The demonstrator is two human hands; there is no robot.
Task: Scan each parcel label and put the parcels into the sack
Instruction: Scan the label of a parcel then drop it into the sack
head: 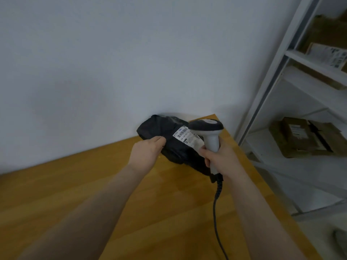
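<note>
Head view: left fingers [159,141] clamped on parcel [159,126], right fingers [205,153] around scanner [211,140] (label [185,135] half hidden).

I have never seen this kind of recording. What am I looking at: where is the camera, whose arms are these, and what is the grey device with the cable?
There is no machine here. A person wears one camera on the head, so the picture looks forward and down at their own arms. The left hand pinches a black parcel at the far corner of a wooden table. The right hand grips a barcode scanner, its cable hanging down, its head close to the white label on the parcel. To the right stands a metal shelf with cardboard boxes. No sack shows in this picture.
</note>
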